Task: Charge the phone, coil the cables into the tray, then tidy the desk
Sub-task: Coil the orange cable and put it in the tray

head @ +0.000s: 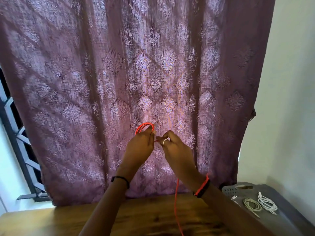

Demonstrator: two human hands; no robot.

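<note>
Red thin cable (144, 128) held up in both hands before a mauve patterned curtain (119, 82).
From where I stand, the left hand (140, 148) has its fingers curled round a small coil of that cable, the loops standing out at its twelve o'clock. The right hand (176, 149), touching or nearly touching it at three o'clock, pinches a short strand between thumb and fingertips. The rest of the cable drops past the right wrist to six o'clock, over the brown wooden bench (150, 217). Well apart, at four o'clock from the hands, a grey perforated plastic tray (229, 190) sits on a dark grey surface (289, 213). Just beside it, at its five o'clock, a coiled beige cable (252, 204) and a coiled white cable (267, 203) lie next to each other on that surface, outside the tray. A dark metal window grille (17, 142) shows at nine o'clock.
</note>
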